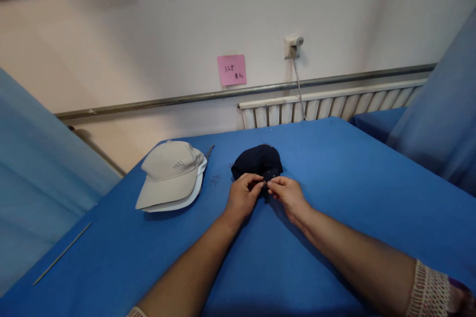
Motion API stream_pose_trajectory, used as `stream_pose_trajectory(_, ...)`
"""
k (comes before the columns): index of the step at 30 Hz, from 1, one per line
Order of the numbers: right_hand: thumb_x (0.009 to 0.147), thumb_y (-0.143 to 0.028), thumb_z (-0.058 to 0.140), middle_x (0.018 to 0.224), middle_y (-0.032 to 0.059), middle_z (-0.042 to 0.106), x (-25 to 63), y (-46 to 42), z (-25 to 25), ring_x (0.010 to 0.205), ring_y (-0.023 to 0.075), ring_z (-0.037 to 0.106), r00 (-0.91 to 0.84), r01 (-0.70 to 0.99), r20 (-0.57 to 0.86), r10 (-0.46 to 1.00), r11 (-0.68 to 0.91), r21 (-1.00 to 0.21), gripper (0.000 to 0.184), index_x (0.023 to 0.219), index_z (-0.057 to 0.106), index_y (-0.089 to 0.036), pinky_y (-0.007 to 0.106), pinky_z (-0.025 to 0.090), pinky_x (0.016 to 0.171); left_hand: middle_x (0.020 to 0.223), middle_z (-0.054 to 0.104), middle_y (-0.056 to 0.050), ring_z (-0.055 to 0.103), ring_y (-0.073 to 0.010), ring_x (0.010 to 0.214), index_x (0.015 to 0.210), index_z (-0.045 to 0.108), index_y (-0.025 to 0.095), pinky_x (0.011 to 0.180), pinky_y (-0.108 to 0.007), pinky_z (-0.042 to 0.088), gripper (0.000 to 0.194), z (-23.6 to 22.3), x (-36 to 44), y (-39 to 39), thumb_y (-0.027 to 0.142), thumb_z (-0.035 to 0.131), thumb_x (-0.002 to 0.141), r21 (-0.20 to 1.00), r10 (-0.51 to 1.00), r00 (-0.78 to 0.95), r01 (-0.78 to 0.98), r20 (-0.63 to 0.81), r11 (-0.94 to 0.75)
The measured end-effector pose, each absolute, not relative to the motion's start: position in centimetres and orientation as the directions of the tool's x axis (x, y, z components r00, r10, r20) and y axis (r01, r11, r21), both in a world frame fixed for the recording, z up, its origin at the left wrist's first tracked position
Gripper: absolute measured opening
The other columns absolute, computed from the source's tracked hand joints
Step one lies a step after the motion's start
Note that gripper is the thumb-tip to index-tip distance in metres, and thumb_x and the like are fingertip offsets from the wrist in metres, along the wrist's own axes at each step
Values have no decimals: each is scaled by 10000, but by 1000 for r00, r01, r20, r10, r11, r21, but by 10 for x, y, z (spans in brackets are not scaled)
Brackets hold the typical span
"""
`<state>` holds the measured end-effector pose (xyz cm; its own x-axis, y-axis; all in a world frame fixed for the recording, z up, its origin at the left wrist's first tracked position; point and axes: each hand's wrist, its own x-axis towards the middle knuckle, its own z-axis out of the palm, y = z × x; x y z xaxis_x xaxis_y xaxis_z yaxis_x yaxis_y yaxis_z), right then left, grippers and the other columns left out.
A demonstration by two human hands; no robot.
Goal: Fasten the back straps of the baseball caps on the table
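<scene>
A dark navy cap lies on the blue-covered table, its strap end toward me. My left hand pinches the near edge of the cap at its strap. Close beside it, my right hand pinches the same strap from the right, fingertips almost touching those of the left. What exactly sits between the fingertips is small and partly hidden. To the left rests a stack of caps, with a light grey cap on top and a white cap showing beneath it.
A thin stick lies at the table's left edge. Blue curtains hang on both sides. Behind the table are a metal rail, a white radiator, a pink note and a socket with a plugged-in cord.
</scene>
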<state>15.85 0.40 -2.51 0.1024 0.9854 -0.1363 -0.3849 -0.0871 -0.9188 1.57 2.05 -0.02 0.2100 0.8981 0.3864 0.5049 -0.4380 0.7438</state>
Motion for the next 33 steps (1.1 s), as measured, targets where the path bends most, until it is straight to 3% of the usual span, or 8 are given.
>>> stream_pose_trajectory(6, 610, -302, 764, 600, 5, 614, 158, 1, -25, 548, 114, 503, 41, -407, -126, 991, -99, -908, 208, 744, 689, -161, 268, 367, 550, 920, 675, -30, 633, -151, 844, 904, 703, 202, 772, -281, 500, 130, 4, 17, 18, 226, 605, 822, 717, 890, 213, 531, 402, -451)
stream_pose_trajectory(16, 559, -327, 814, 660, 0, 607, 155, -2, -20, 613, 110, 517, 6, -519, -198, 980, -166, -839, 265, 722, 677, -169, 247, 353, 570, 1022, 674, -58, 641, -156, 832, 1093, 636, 180, 777, -305, 521, 304, -2, 16, 18, 192, 616, 790, 741, 910, 140, 539, 390, -401)
stream_pose_trajectory(20, 543, -363, 834, 654, -1, 588, 154, -2, -21, 608, 111, 512, -17, -542, -220, 975, -194, -818, 300, 690, 663, -166, 246, 352, 559, 1010, 692, -49, 648, -165, 868, 1059, 657, 190, 814, -322, 518, 252, 1, 18, 15, 204, 591, 817, 713, 909, 176, 572, 377, -407)
stream_pose_trajectory(24, 548, -373, 832, 642, -3, 579, 153, -1, -23, 598, 113, 505, 5, -516, -203, 979, -171, -839, 297, 671, 653, -169, 249, 354, 555, 1034, 697, -51, 650, -165, 869, 1103, 652, 195, 810, -320, 520, 288, 5, 15, 14, 205, 587, 823, 680, 906, 196, 606, 375, -413)
stream_pose_trajectory(29, 600, -351, 777, 615, -4, 590, 152, 1, -26, 552, 106, 484, 34, -421, -145, 989, -117, -899, 236, 689, 659, -168, 261, 361, 552, 1083, 696, -63, 625, -220, 1012, 1128, 656, 201, 906, -377, 485, 316, 8, 9, 17, 296, 612, 830, 589, 912, 218, 707, 347, -393)
stream_pose_trajectory(33, 631, -324, 735, 626, 0, 599, 152, 2, -29, 550, 105, 489, 38, -397, -128, 991, -103, -912, 198, 716, 663, -161, 259, 360, 546, 1062, 704, -64, 633, -217, 1004, 1095, 669, 198, 892, -363, 491, 281, 6, 10, 19, 285, 600, 837, 626, 928, 232, 687, 291, -369)
